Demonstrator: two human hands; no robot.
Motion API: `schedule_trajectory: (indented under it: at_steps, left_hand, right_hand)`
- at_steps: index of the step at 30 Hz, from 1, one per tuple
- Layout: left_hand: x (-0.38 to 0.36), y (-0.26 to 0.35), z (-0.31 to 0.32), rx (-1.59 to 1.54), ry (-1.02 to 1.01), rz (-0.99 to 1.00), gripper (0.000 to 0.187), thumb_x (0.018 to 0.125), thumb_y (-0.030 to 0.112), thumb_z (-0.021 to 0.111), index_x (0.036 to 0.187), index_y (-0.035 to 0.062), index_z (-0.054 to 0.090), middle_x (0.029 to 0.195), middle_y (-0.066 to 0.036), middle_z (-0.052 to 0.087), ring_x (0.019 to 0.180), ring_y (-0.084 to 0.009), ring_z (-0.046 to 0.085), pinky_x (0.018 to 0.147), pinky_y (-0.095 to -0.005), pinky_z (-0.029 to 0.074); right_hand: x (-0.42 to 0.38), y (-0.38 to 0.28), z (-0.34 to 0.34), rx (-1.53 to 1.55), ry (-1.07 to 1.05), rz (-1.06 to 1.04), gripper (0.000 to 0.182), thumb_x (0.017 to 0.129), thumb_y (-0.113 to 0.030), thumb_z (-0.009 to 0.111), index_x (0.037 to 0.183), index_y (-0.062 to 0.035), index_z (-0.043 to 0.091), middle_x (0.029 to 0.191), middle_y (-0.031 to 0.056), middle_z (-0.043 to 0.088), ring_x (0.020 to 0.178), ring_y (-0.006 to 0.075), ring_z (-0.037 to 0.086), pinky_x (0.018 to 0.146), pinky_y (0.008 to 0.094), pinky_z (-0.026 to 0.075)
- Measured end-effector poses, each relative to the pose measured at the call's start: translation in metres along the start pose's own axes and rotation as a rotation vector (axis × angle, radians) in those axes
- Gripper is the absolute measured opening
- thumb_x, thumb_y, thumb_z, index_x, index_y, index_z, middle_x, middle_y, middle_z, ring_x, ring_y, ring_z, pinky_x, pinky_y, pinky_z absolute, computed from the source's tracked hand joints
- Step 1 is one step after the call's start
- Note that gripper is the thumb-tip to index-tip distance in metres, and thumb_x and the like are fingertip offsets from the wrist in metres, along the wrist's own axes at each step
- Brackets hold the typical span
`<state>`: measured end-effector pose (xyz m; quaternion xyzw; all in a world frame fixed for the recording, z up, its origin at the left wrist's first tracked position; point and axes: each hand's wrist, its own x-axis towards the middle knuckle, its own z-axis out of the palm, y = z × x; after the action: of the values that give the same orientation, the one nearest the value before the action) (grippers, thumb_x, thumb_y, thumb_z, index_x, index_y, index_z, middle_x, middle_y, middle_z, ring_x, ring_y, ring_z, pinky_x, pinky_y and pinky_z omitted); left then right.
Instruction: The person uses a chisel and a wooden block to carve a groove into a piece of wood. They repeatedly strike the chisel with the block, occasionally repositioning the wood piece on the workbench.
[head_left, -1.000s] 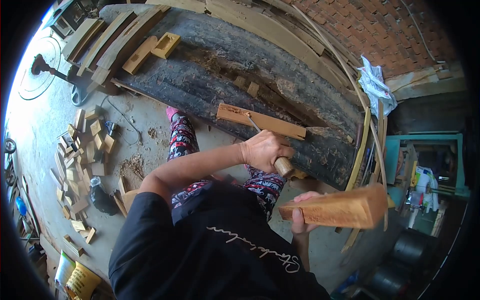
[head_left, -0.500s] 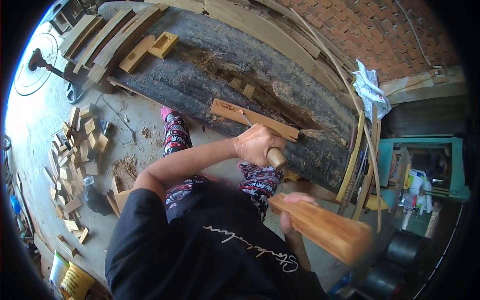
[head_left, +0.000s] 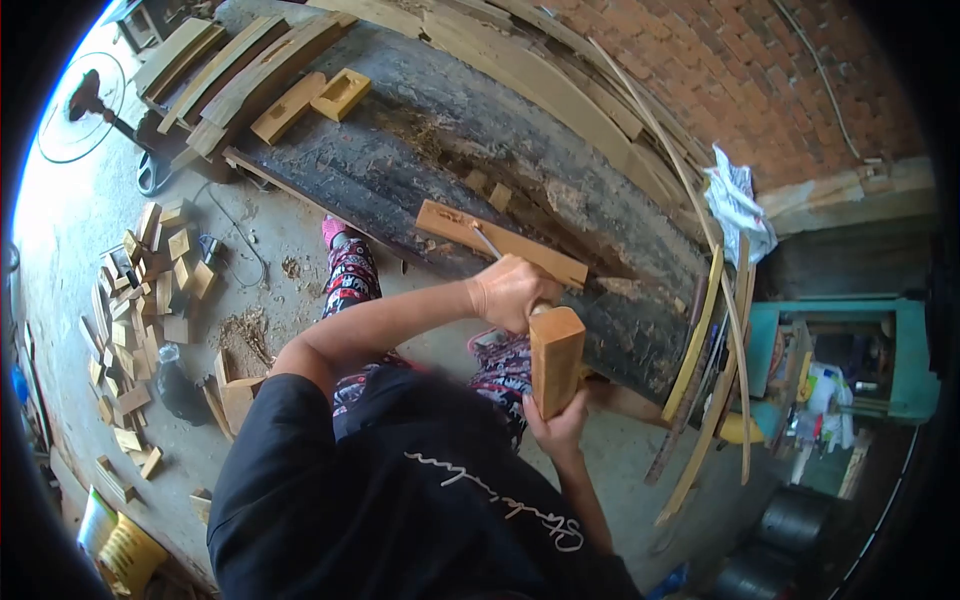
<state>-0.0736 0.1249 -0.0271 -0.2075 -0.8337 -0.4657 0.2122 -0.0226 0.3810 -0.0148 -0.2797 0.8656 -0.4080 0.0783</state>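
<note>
My left hand is wrapped round the handle of a chisel, whose metal blade slants down to the face of a narrow wooden board. A rough notch is cut near that board's left end, right at the chisel tip. In my right hand is a squared wooden mallet, gripped at its lower part. The mallet's upper end overlaps the butt of the chisel handle, hiding most of it. The board lies on a dark, rough workbench strewn with chips.
Two hollowed wooden pieces, one a small box, rest at the bench's far left beside long curved planks. Many offcuts cover the floor at left, near a fan. Long strips lean at the bench's right end.
My right hand has swung the mallet up and left, from beside my body to the chisel handle's end. My left hand keeps its grip on the chisel. The view has shifted slightly.
</note>
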Motion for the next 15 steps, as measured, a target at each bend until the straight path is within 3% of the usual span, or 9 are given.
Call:
schedule_trajectory:
  at_steps: [3, 4, 6, 7, 9, 12, 13, 15]
  left_hand:
    - [0.0, 0.011, 0.0, 0.014, -0.01, -0.054, 0.024, 0.06, 0.02, 0.078, 0.077, 0.0089, 0.064, 0.077, -0.011, 0.066, 0.076, -0.034, 0.066, 0.067, -0.0425, 0.052]
    - [0.003, 0.016, 0.002, -0.011, -0.007, -0.117, 0.025, 0.06, 0.021, 0.078, 0.077, 0.0085, 0.064, 0.077, -0.012, 0.066, 0.076, -0.0342, 0.066, 0.068, -0.0425, 0.052]
    - [0.006, 0.021, 0.013, 0.005, 0.028, -0.112, 0.028, 0.06, 0.022, 0.079, 0.08, 0.0084, 0.065, 0.078, -0.011, 0.066, 0.078, -0.0344, 0.066, 0.068, -0.0426, 0.052]
    - [0.008, 0.025, 0.017, 0.006, 0.093, -0.147, 0.028, 0.06, 0.022, 0.079, 0.08, 0.0085, 0.065, 0.078, -0.012, 0.067, 0.078, -0.0349, 0.066, 0.068, -0.0431, 0.052]
    - [0.016, 0.024, 0.02, -0.022, 0.146, -0.331, 0.029, 0.062, 0.021, 0.079, 0.084, 0.0085, 0.065, 0.079, -0.012, 0.067, 0.079, -0.0363, 0.067, 0.068, -0.044, 0.053]
    - [0.019, 0.021, 0.012, -0.001, 0.134, -0.316, 0.03, 0.063, 0.02, 0.079, 0.087, 0.0089, 0.066, 0.081, -0.013, 0.068, 0.08, -0.0365, 0.067, 0.068, -0.0435, 0.053]
    - [0.017, 0.022, 0.006, -0.057, 0.148, -0.312, 0.033, 0.061, 0.019, 0.08, 0.089, 0.0087, 0.065, 0.08, -0.014, 0.068, 0.08, -0.0357, 0.068, 0.069, -0.0428, 0.054]
    - [0.018, 0.016, -0.008, -0.11, 0.307, -0.116, 0.035, 0.061, 0.014, 0.081, 0.089, 0.0068, 0.062, 0.081, -0.012, 0.065, 0.076, -0.0307, 0.067, 0.068, -0.0394, 0.053]
  right_hand:
    - [-0.005, -0.031, -0.009, 0.125, 0.295, -0.242, 0.054, 0.078, -0.016, 0.079, 0.118, 0.0062, 0.05, 0.098, 0.0157, 0.061, 0.086, 0.0296, 0.065, 0.08, 0.0352, 0.051]
    - [-0.029, 0.005, -0.024, 0.131, 0.001, -0.166, 0.07, 0.076, -0.014, 0.077, 0.132, 0.0051, 0.039, 0.115, 0.0172, 0.053, 0.106, 0.0316, 0.056, 0.093, 0.0418, 0.046]
    - [-0.018, 0.008, -0.02, 0.312, 0.044, -0.379, 0.067, 0.076, -0.013, 0.076, 0.13, 0.0047, 0.041, 0.112, 0.0158, 0.055, 0.102, 0.0309, 0.057, 0.092, 0.0429, 0.046]
    - [-0.015, 0.005, -0.016, 0.312, 0.046, -0.381, 0.067, 0.076, -0.013, 0.076, 0.13, 0.0047, 0.041, 0.112, 0.0158, 0.055, 0.102, 0.0309, 0.057, 0.092, 0.0429, 0.046]
    - [-0.012, -0.002, -0.004, 0.014, 0.118, 0.074, 0.065, 0.076, -0.019, 0.08, 0.125, 0.0064, 0.044, 0.106, 0.0174, 0.059, 0.1, 0.0321, 0.061, 0.088, 0.0433, 0.047]
    - [-0.015, -0.004, -0.009, 0.149, 0.276, -0.041, 0.072, 0.076, -0.02, 0.081, 0.129, 0.0068, 0.04, 0.114, 0.0199, 0.057, 0.106, 0.0297, 0.058, 0.091, 0.0435, 0.045]
    - [-0.02, 0.003, -0.009, 0.23, 0.306, -0.008, 0.066, 0.078, -0.017, 0.079, 0.127, 0.0059, 0.041, 0.118, 0.0212, 0.055, 0.109, 0.0285, 0.056, 0.093, 0.0419, 0.045]
    - [-0.015, 0.003, -0.01, 0.209, 0.29, 0.01, 0.065, 0.079, -0.017, 0.079, 0.126, 0.0058, 0.041, 0.114, 0.0212, 0.057, 0.106, 0.0285, 0.059, 0.09, 0.0411, 0.047]
